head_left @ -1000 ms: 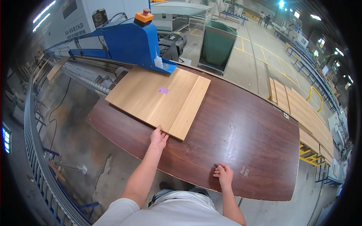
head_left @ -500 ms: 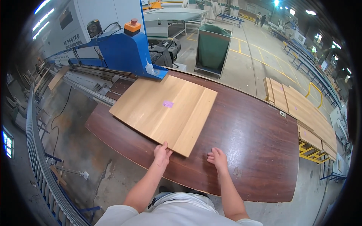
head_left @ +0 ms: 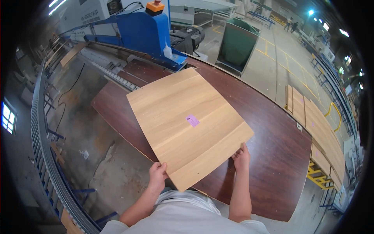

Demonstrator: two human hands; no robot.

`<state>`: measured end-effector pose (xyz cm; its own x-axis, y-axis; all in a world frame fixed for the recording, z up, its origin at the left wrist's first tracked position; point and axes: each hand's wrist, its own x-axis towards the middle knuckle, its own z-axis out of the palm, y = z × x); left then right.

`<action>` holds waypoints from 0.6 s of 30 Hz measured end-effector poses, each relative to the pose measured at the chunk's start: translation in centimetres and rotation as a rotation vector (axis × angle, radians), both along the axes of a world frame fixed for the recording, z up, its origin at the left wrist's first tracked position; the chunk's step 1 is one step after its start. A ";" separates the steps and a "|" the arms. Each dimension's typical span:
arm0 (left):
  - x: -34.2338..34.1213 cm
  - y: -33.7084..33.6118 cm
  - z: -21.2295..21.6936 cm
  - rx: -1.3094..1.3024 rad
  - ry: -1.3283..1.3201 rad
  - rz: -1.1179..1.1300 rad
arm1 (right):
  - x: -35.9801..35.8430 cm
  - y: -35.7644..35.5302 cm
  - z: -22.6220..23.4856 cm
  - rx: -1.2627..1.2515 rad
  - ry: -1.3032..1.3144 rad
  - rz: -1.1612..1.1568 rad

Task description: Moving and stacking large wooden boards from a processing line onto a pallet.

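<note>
A light wooden panel [head_left: 187, 124] with a small purple label lies tilted over the dark brown table top [head_left: 272, 128]. My left hand [head_left: 157, 175] grips the panel's near left edge, thumb on top. At the panel's near right edge my right hand [head_left: 242, 156] holds it, fingers curled under the edge. The panel's near corner juts past the table edge toward my body.
A blue machine [head_left: 144, 31] with an orange cap stands at the table's far end. A green bin [head_left: 237, 45] is behind it. Stacked light panels [head_left: 315, 121] lie to the right. A roller conveyor rail [head_left: 43, 132] curves along the left. The floor is concrete.
The panel has been pulled toward me and lifted at its near edge. My right hand has moved from the table surface to the panel's right edge, and both hands now grip it.
</note>
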<state>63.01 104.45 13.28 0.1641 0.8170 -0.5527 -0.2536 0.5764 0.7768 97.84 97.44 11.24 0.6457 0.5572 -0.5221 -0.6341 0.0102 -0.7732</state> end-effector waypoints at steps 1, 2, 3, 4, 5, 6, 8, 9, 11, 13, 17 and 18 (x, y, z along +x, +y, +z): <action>-0.6 -0.1 0.2 -0.003 0.021 0.023 | 0.2 -0.4 0.2 0.016 0.004 0.025; -1.2 -0.3 0.4 -0.004 0.036 0.044 | 0.4 -0.8 0.5 0.087 0.066 -0.038; -1.8 -0.5 0.5 -0.017 0.032 0.078 | 0.7 -1.0 0.8 0.132 0.137 -0.126; -2.4 -0.6 0.7 0.005 0.019 0.094 | 1.3 -1.2 1.2 0.172 0.148 -0.118; -3.0 -0.9 0.9 0.003 0.026 0.126 | 2.0 -1.4 1.6 0.162 0.141 -0.097; -3.7 -1.0 1.1 0.003 0.035 0.159 | 2.9 -1.4 2.1 0.206 0.139 -0.038; -5.1 -1.2 1.6 -0.014 0.043 0.211 | 4.9 -1.0 2.7 0.271 0.256 0.203; -5.8 -1.2 1.9 0.015 0.074 0.228 | 5.6 -0.5 2.7 0.272 0.294 0.312; -7.0 -1.5 2.5 0.065 0.107 0.276 | 6.7 1.2 2.4 0.042 0.205 0.535; -8.1 -1.8 3.4 0.082 0.175 0.296 | 7.5 3.5 1.8 -0.144 0.100 0.876; -9.4 -2.4 5.4 -0.013 0.332 0.222 | 6.1 8.2 0.1 -0.420 -0.264 1.062; -9.3 -2.4 5.5 -0.010 0.271 0.247 | 4.9 8.4 -0.1 -0.418 -0.278 1.121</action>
<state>53.76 102.06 18.80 -0.1905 0.8081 -0.5574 -0.1719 0.5315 0.8294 102.75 105.80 11.18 0.0349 0.6986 -0.7147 0.0536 -0.7154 -0.6967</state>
